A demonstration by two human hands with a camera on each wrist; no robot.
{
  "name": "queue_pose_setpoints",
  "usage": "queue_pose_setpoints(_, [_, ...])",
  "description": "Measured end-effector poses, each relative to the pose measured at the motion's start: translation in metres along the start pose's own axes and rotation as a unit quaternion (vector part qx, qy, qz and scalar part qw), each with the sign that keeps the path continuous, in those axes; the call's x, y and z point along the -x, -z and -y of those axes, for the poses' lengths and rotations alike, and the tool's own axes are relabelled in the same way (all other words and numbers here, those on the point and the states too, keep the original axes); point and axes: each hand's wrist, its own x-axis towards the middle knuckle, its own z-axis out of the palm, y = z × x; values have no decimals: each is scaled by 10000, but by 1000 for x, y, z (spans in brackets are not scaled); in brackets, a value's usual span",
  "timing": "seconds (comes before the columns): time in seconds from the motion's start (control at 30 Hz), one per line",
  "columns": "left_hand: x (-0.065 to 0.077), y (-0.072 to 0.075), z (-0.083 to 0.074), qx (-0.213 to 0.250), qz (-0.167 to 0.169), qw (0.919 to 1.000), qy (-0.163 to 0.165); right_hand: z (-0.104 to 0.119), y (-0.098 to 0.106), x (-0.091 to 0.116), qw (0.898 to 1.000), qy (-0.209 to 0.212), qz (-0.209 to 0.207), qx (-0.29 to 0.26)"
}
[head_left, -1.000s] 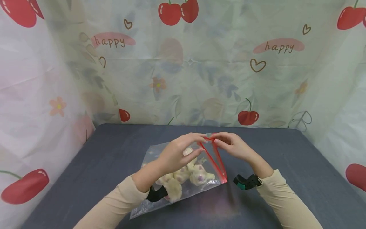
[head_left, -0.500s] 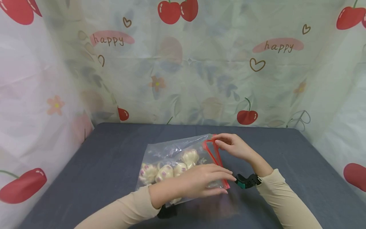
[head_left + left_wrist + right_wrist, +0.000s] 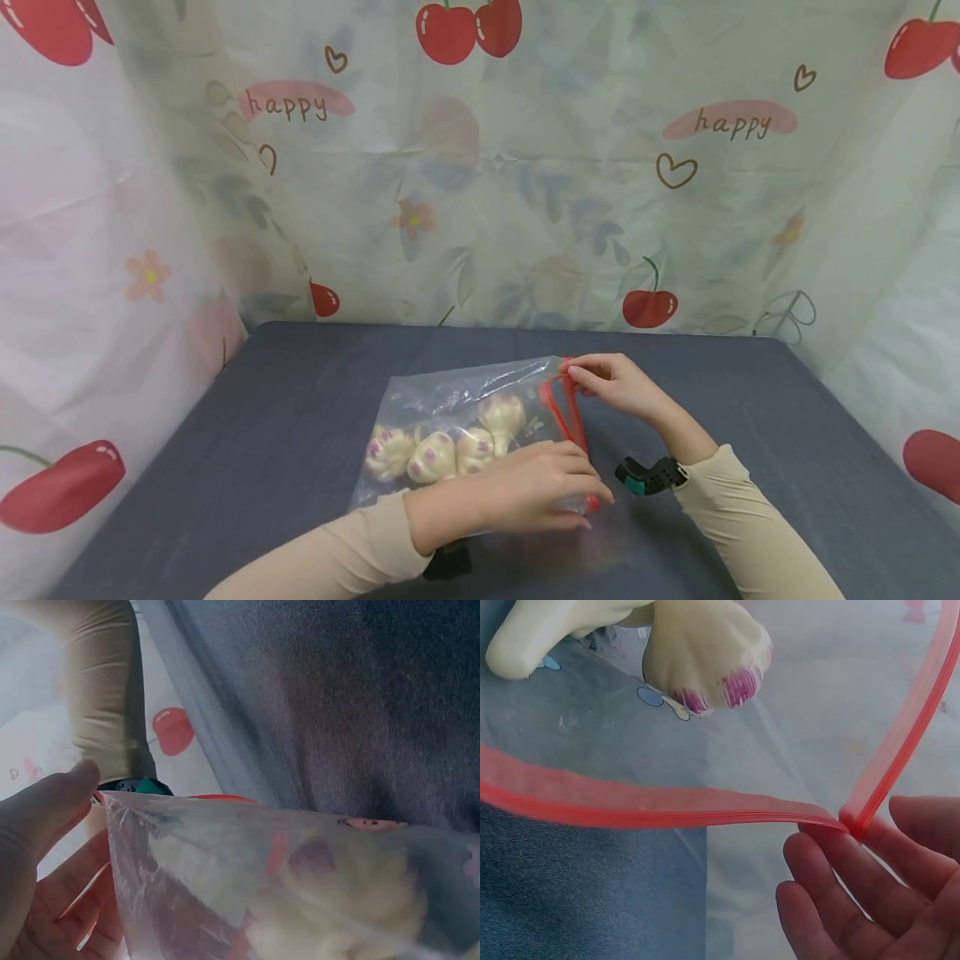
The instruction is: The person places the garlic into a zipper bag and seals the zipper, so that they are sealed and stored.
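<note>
A clear zip bag [image 3: 442, 385] with a red zip strip [image 3: 652, 811] lies across the middle of the table. Several cream garlic bulbs [image 3: 432, 457] with purple marks are inside it. At the far corner of the mouth, my right hand [image 3: 621, 385] pinches the red edge. My left hand [image 3: 534, 486] lies over the near side; in the left wrist view its thumb and fingers [image 3: 71, 881] are at the near corner and hold it. Between the hands the two red strips stand apart. My left hand hides part of the bag's near side.
The dark grey table [image 3: 315, 392] runs back to a hanging cloth [image 3: 487, 242] printed with cherries and hearts. More cloth hangs at both sides. Each wrist wears a black strap, the right strap [image 3: 651, 477] showing a green part.
My left hand has moved from the far part of the mouth down to its near corner, and the bulbs show more. My right hand has kept its hold at the far corner.
</note>
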Motion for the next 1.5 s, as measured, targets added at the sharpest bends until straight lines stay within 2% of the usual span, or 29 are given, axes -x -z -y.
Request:
queue_pose_setpoints(0.23, [4, -5, -3, 295, 117, 9994, 119, -5, -2, 1, 9990, -330, -244, -154])
queue_pose_setpoints(0.5, [13, -6, -3, 1006, 312, 9929, 559, -13, -2, 1, 9910, -1037, -765, -369])
queue_pose_setpoints(0.67, [20, -8, 0, 1533, 147, 9817, 1124, -22, 0, 1, 9864, -1262, -915, -529])
queue_pose_setpoints(0.83, [26, -10, 4, 2079, -18, 9670, 1475, -29, 2, 1, 9810, -1470, -1053, -700])
queue_pose_setpoints(1.07, [33, -15, 6, 2450, 187, 9567, 1560, -36, 3, 1, 9781, -1589, -1116, -746])
queue_pose_setpoints(1.3, [40, -17, 9, 2999, 346, 9389, 1654, -39, 1, -2, 9747, -1773, -1190, -668])
queue_pose_setpoints(1.5, [44, -19, 11, 3202, 378, 9318, 1666, -40, -3, -4, 9702, -1963, -1286, -603])
